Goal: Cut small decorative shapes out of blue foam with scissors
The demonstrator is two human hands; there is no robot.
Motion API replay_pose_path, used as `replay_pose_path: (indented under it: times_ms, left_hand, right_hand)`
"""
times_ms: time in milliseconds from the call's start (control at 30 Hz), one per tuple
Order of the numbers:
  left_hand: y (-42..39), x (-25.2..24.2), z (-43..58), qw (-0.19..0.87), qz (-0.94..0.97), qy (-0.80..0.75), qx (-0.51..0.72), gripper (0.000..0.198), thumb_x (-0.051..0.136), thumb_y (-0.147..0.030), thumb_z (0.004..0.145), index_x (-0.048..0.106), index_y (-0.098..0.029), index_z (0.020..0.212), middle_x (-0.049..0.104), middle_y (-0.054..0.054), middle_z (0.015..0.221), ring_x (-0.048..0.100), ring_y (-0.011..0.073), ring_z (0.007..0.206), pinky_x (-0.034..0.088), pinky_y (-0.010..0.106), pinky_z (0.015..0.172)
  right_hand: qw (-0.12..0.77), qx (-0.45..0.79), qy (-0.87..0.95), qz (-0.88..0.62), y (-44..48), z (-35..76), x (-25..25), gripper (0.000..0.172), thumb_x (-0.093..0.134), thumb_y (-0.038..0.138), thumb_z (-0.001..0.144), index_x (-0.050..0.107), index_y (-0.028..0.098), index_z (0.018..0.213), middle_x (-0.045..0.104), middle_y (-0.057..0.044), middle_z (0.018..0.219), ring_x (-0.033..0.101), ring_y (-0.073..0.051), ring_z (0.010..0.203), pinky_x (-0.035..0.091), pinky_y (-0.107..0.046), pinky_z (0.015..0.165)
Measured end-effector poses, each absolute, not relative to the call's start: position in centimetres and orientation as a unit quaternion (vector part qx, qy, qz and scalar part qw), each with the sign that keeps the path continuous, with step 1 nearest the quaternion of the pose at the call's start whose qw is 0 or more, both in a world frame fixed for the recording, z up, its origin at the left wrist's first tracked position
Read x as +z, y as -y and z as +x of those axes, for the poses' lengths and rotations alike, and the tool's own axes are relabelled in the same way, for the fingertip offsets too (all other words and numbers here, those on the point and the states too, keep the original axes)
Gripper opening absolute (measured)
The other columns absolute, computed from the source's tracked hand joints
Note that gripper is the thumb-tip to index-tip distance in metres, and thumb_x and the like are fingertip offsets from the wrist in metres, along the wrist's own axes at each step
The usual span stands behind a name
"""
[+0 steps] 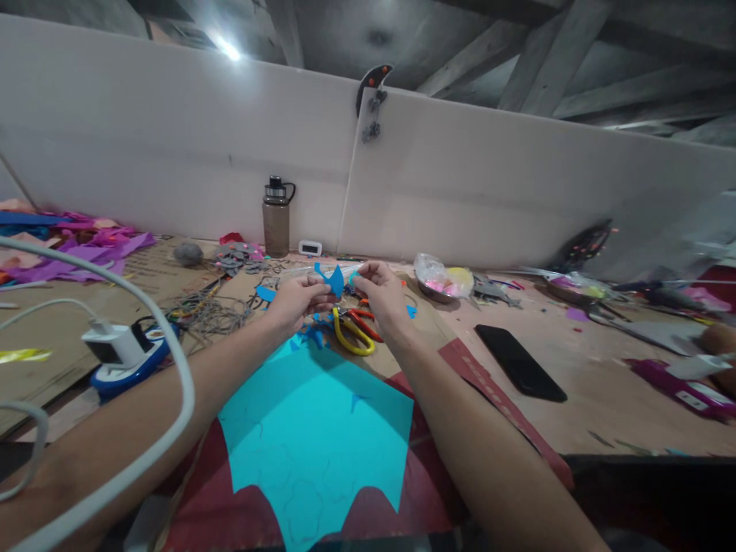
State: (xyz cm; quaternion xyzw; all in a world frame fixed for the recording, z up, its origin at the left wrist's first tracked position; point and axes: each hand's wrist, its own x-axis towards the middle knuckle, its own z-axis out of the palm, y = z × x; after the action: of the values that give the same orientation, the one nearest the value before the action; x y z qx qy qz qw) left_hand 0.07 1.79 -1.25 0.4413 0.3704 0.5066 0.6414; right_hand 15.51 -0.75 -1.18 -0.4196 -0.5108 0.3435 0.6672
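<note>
My left hand [299, 303] is closed in a pinch on a blue cut-out piece [334, 282] with curved, pointed edges. Just beside it, my right hand [382, 290] has thumb and fingertips together on a small teal piece [353, 277], too small to make out. Below the hands lie a yellow-handled tool [352, 340] and a red-handled one [368, 326], their working ends partly hidden. Small blue scraps [313, 336] are scattered next to them. Nearest me is a large cyan sheet [322, 429] with scalloped cut edges and faint drawn outlines.
A dark red board [425, 491] lies under the sheet. To the right are a black phone [517, 360] and a bowl [440, 291] with plastic bags. A bottle [277, 218] stands at the back. On the left, a white cable [172, 337] arches over my forearm near a power strip [135, 364].
</note>
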Motion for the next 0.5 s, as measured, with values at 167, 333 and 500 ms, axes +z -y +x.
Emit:
replay_pose_path:
  times_ms: [167,333,500]
  left_hand:
    - [-1.33,-1.10,0.19,0.626,0.471,-0.381,0.491,0.014,0.068,-0.006,0.076,0.058,-0.014,0.073,0.070,0.006,0.067,0.070,0.0153,0.060,0.053,0.021,0.055]
    - [-0.93,-0.86,0.34,0.617,0.486,-0.378,0.490,0.009,0.066,-0.004,0.077,0.062,-0.012,0.077,0.070,0.006,0.068,0.071,0.0161,0.064,0.055,0.023,0.059]
    - [-1.06,-1.04,0.25,0.619,0.493,-0.359,0.496,0.010,0.070,-0.007,0.075,0.063,-0.013,0.073,0.069,0.005,0.068,0.070,0.0151,0.062,0.055,0.024,0.060]
  right_hand:
    - [0.643,0.335,0.532,-0.438,1.20,15.45,-1.14,0.025,0.069,0.033,0.069,0.056,0.021,0.087,0.061,0.002,0.078,0.055,-0.013,0.070,0.041,-0.026,0.065]
    - [0.630,0.326,0.538,-0.455,1.16,15.42,-1.23,0.023,0.068,0.032,0.069,0.057,0.021,0.085,0.062,0.001,0.076,0.055,-0.012,0.066,0.042,-0.026,0.062]
    - [0.632,0.323,0.544,-0.448,0.81,15.59,-1.29,0.018,0.062,0.030,0.071,0.061,0.021,0.086,0.062,0.001,0.075,0.055,-0.012,0.065,0.044,-0.027,0.062]
